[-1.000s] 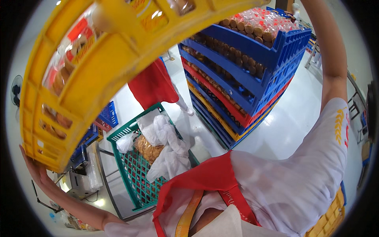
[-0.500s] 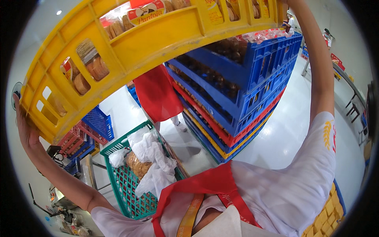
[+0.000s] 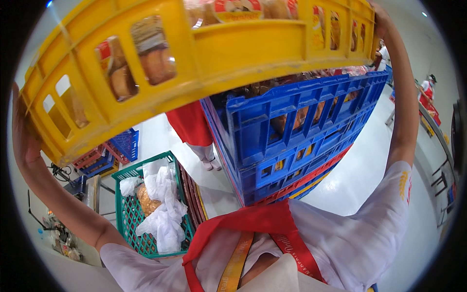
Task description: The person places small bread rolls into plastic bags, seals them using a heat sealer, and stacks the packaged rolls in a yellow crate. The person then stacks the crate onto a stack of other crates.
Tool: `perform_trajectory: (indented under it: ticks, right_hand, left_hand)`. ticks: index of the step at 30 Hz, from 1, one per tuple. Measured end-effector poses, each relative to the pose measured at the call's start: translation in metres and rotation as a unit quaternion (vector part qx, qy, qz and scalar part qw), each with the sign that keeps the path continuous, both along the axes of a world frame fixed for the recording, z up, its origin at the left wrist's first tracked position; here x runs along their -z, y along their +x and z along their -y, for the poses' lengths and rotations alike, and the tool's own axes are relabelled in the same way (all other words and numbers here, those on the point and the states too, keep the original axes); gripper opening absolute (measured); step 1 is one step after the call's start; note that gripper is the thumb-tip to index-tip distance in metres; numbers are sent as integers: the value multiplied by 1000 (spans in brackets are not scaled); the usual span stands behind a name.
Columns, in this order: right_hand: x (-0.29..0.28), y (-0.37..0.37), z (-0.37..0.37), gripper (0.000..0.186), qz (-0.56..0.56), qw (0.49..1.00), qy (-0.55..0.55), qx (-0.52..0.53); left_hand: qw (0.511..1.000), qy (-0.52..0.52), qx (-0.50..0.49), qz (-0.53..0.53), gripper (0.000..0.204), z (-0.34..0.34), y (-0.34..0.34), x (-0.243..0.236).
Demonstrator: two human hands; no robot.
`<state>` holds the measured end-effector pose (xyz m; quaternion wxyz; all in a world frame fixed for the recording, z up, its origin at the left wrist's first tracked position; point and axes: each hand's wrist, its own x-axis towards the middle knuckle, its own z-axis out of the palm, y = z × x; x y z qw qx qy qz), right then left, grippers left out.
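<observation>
Raised in front of me is a yellow plastic crate (image 3: 248, 46) filled with bagged bread (image 3: 158, 58), which shows through its side slots. My left hand (image 3: 28, 138) grips its left end, the fingers partly hidden and dim at the rim of the view. On the right end, my right hand (image 3: 382, 22) is closed at the crate's corner. Just beneath and beyond the crate stands a tall stack of crates, its top blue crate (image 3: 292, 114) holding bagged goods. The yellow crate overlaps the top of this stack in the view; whether they touch I cannot tell.
A green crate (image 3: 127, 214) with white plastic bags (image 3: 163, 204) and a brown bundle stands at lower left. Behind the yellow crate a person in a red apron (image 3: 189, 124) stands beside the stack. More crates (image 3: 124, 146) are at left; people and a table are at far right.
The yellow crate and both my hands have shifted to the right and lower in view. The blue stack now appears closer and turned, with its slotted side facing me.
</observation>
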<state>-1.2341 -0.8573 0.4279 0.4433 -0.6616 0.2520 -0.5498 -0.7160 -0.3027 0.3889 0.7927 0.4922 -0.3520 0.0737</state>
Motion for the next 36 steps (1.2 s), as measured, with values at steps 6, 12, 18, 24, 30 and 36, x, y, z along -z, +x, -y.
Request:
perform_trajectory:
  ticks: [6, 12, 18, 24, 30, 36]
  right_hand:
    - [27, -33, 45, 48, 29, 999, 28, 28]
    - [28, -43, 58, 48, 45, 996, 44, 63]
    - [35, -69, 78, 49, 53, 990, 57, 120]
    - [53, -107, 101, 44, 113, 985, 79, 100]
    - [50, -167, 154, 49, 89, 985, 123, 79]
    - [52, -166, 167, 52, 103, 976, 152, 117]
  left_hand:
    - [989, -4, -94, 111, 51, 31, -64, 17]
    - [995, 48, 73, 46, 51, 32, -39, 3]
    - [994, 79, 54, 48, 52, 90, -56, -23]
    - [992, 63, 96, 46, 50, 131, -113, 16]
    - [986, 14, 121, 111, 49, 172, -152, 26]
    - [989, 35, 115, 89, 49, 184, -173, 28]
